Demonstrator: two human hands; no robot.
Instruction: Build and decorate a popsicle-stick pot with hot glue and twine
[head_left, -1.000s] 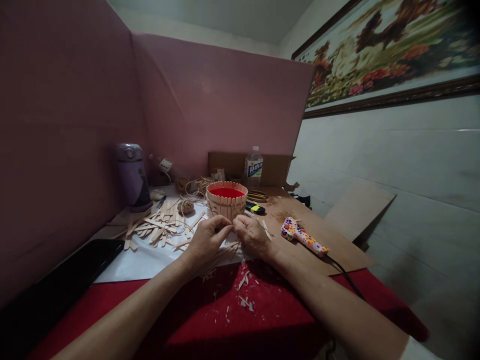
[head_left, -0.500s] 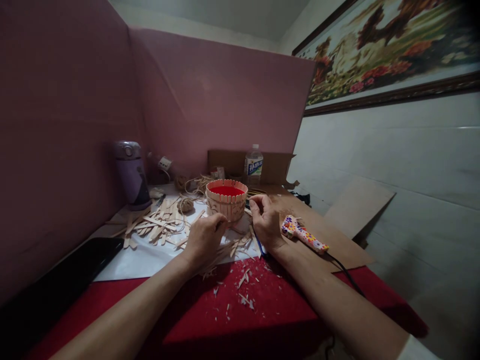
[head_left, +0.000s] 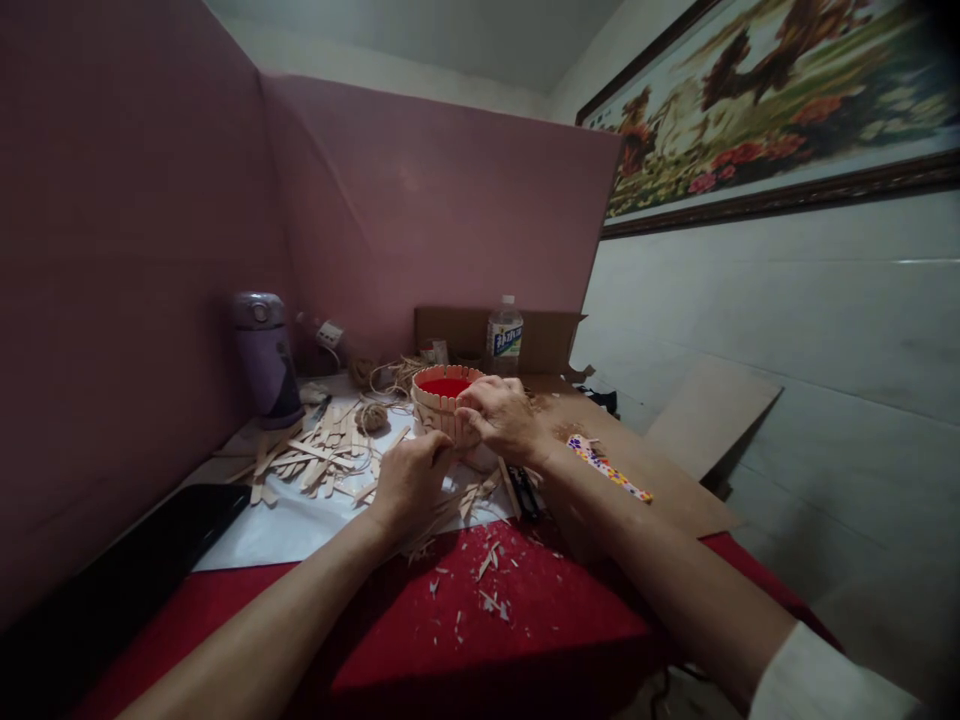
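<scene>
Stick-walled basket [head_left: 435, 408] stands just beyond my closely curled left hand [head_left: 409, 478] and against my half-curled right hand [head_left: 501, 416], which covers its near right side; I can't tell from here what either grips.

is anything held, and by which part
The right hand seems to hold the stick-sided basket by the right side of its rim; whether the left hand, low at its front, holds anything cannot be told.

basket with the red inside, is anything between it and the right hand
Nothing visible: the right hand is right at the basket's near right side, overlapping its rim. The left hand is lower down, and the piled sticks lie off to the left.
</scene>
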